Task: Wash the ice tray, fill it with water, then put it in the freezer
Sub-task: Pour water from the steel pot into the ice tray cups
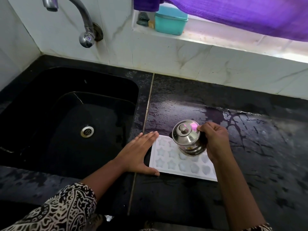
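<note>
At the upper left of the frame the tap (80,15) hangs over the black sink (50,122), and we see no water running from it. Moving right, our left hand (140,152) lies flat with straight fingers along the left edge of the ice tray (168,162), steadying it. The white tray, with star and rounded cells, lies on the wet black countertop (250,147), just right of the sink and below the middle of the frame.

Over the tray's far right part our right hand (215,140) grips a lidded steel pot (187,139), fingers curled round its side and the thumb on the lid's rim. The pot is tipped towards us. We judge the filling step is in hand, the pot serving as the water vessel; whether water is leaving it we cannot tell. Next we would need a slow, even pour across the cells, then a level carry to the freezer, since a shallow tray spills easily.

As for writing, a small red-and-yellow sticker (189,148) sits on the pot's side, too small to read. We see no lettering on the teal box (170,20) on the ledge at the upper middle.
</note>
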### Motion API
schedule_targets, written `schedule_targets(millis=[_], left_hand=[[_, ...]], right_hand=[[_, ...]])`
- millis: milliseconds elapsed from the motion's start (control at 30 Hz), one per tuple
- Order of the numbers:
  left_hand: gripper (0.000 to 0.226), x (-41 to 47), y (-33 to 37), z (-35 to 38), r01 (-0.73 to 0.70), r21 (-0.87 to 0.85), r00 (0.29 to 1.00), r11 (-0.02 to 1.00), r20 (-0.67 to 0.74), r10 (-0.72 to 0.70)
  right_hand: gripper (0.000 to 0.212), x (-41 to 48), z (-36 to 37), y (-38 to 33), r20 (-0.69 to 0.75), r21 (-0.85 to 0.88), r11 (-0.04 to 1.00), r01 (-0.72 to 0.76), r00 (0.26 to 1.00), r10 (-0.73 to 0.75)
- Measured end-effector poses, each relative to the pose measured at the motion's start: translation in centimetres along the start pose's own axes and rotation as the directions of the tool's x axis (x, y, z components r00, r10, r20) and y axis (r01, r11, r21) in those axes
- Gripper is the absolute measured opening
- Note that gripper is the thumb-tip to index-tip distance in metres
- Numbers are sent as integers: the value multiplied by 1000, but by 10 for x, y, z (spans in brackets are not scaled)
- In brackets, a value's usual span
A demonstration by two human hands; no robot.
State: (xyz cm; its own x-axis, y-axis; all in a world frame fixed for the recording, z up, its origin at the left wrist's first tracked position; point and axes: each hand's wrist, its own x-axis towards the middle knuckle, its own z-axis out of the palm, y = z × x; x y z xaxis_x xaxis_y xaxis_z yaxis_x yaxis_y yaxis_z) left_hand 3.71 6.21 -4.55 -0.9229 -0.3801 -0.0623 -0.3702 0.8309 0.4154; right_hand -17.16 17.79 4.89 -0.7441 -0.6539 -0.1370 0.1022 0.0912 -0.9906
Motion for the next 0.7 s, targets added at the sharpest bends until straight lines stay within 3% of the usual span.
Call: schedule_targets(millis=[700], left_hand=[[129, 0, -2, 2, -3, -14, 1000, 1000, -7, 3]], right_hand=[[17, 1, 7, -10, 1, -222, 975, 15, 1000, -15]])
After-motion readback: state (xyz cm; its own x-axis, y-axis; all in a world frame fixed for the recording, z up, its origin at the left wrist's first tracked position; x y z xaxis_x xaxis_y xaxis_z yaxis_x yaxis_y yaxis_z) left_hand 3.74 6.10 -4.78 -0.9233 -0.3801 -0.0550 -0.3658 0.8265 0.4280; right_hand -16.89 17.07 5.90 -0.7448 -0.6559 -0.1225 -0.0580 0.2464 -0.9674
